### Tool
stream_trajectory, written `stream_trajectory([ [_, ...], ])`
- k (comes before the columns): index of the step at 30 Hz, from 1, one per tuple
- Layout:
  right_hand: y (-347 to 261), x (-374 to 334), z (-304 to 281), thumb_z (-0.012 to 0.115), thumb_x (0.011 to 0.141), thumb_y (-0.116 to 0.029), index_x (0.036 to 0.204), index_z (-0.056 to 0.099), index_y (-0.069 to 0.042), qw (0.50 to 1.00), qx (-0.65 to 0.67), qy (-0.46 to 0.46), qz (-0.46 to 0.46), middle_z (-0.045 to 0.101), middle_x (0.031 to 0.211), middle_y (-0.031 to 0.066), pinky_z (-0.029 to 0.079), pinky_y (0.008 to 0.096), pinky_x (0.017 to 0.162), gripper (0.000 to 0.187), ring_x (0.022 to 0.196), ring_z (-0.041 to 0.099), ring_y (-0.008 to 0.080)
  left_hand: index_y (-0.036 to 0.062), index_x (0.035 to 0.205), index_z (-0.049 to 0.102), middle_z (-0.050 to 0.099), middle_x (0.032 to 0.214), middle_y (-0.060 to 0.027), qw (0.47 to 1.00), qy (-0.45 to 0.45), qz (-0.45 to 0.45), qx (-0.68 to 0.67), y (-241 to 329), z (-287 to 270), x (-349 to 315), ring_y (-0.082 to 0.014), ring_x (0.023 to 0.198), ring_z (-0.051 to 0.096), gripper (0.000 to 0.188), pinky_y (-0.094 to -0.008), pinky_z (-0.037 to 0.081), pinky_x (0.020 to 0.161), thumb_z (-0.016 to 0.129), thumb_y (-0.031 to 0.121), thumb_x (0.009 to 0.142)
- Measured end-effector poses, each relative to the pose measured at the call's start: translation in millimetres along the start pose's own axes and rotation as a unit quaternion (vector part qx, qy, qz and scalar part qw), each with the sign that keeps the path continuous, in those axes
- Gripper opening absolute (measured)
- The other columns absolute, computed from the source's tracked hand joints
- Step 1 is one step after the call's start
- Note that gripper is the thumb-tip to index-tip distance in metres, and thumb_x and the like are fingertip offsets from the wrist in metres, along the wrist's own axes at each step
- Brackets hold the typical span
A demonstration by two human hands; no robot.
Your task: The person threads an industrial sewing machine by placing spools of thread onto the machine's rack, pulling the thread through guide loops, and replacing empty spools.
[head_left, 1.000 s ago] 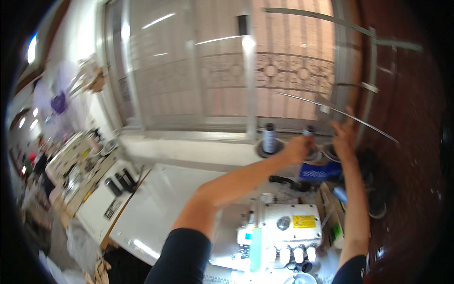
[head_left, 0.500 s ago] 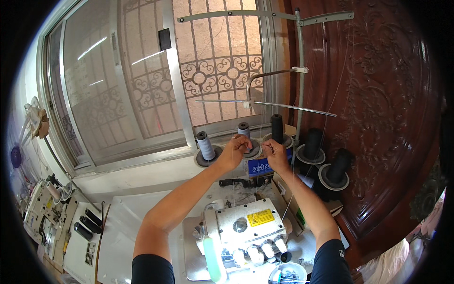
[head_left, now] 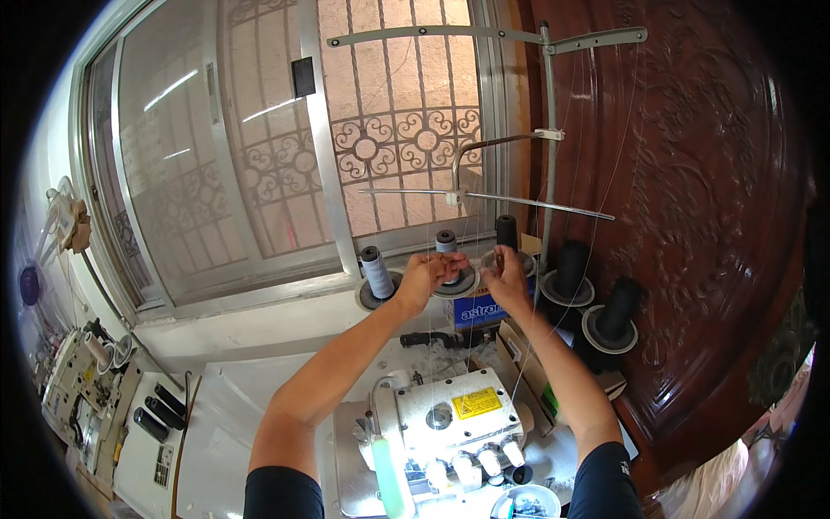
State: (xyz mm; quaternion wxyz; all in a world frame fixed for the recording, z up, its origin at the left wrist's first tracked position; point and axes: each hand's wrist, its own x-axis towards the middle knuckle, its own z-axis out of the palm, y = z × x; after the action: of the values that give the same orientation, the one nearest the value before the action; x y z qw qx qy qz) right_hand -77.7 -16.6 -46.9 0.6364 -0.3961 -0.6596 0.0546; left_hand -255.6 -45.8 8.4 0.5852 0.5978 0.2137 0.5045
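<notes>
Little has shifted since the earlier frame: both hands are kept raised above the white overlock sewing machine point(head_left: 450, 419) on the worktop. Fine thread, seemingly, is pinched by the left hand point(head_left: 424, 278) and right hand point(head_left: 504, 278) at the grey thread cone point(head_left: 447, 251).

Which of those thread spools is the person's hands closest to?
The grey spool in the middle of the row, second from the left. Both the left hand and right hand sit beside it; the other spools stand apart.

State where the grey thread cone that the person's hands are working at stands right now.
In the head view, the grey thread cone stands centre frame on the stand, between the left hand and right hand.
</notes>
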Motion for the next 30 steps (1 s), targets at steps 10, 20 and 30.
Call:
stream_trajectory([
  [10,-83.7,9.8,-27.7,0.052,0.081,-0.014,0.093,0.047,0.002,0.928,-0.282,-0.143,-0.199,0.047,0.084,0.0199,0.047,0.0378,0.061,0.020,0.072,0.056,0.0322,-0.0126,0.089,0.054,0.056,0.085,-0.0129,0.995,0.033,0.056,0.078,-11.8,-3.0,5.7,-0.0169,0.078,0.051,0.028,-0.0239,0.040,0.071,0.039,0.001,0.071],
  [20,-73.2,20.8,-8.5,0.052,0.081,-0.014,0.076,0.047,-0.001,0.896,-0.344,-0.121,-0.252,0.053,0.067,0.0162,0.048,0.0351,0.054,0.014,0.063,0.059,0.0283,-0.0074,0.076,0.055,0.052,0.072,-0.0081,0.984,0.027,0.055,0.166,-6.5,1.2,0.8,-0.0114,0.067,0.046,0.019,-0.0214,0.037,0.062,0.039,0.002,0.070],
  [30,-41.3,16.3,-25.2,0.051,0.082,-0.015,0.077,0.047,0.000,0.988,-0.101,0.042,-0.112,0.056,0.064,0.0191,0.042,0.0446,0.051,0.017,0.060,0.056,0.0372,-0.0101,0.095,0.057,0.059,0.090,-0.0136,0.981,-0.010,0.060,0.187,-10.2,5.1,3.4,-0.0127,0.075,0.052,0.032,-0.0226,0.041,0.068,0.040,0.003,0.070],
])
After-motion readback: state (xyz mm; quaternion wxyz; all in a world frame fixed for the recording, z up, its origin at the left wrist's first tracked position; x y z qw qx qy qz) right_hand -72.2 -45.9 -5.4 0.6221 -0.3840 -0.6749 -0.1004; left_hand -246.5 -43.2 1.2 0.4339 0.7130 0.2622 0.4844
